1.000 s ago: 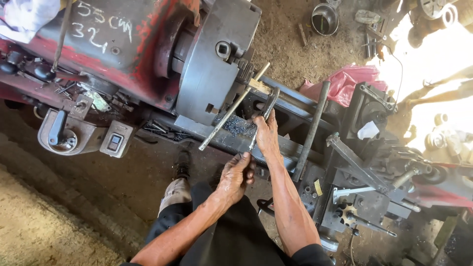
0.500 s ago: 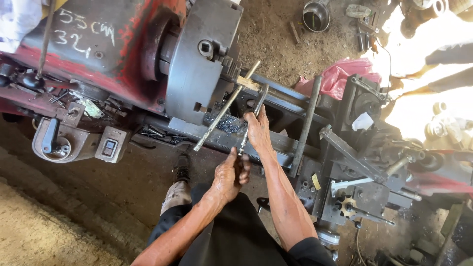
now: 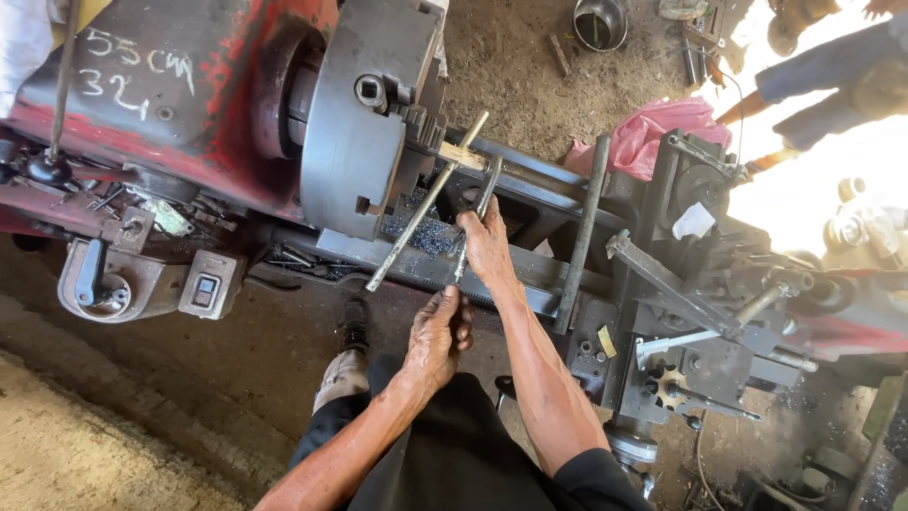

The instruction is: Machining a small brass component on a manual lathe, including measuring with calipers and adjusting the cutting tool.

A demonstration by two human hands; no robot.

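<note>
Two bare hands work slim metal tool [image 3: 470, 232] at red lathe [image 3: 189, 114]. Left hand [image 3: 437, 333], grip closed around tool's lower end, sits below lathe bed [image 3: 530, 270]. Right hand [image 3: 484, 238] clasps same tool higher up, fingers wrapped narrow around shaft. Tool's long axis runs steeply, lower end toward person, upper end pointing at grey chuck [image 3: 364, 123]. Longer steel rod [image 3: 427, 201] slants alongside, just beside right hand, from chuck jaws down-left. Pink bag [image 3: 653, 132] lies beyond bed.

Both hands reach forward, left [image 3: 437, 333] fisted low, right [image 3: 485, 243] gripping higher.
</note>
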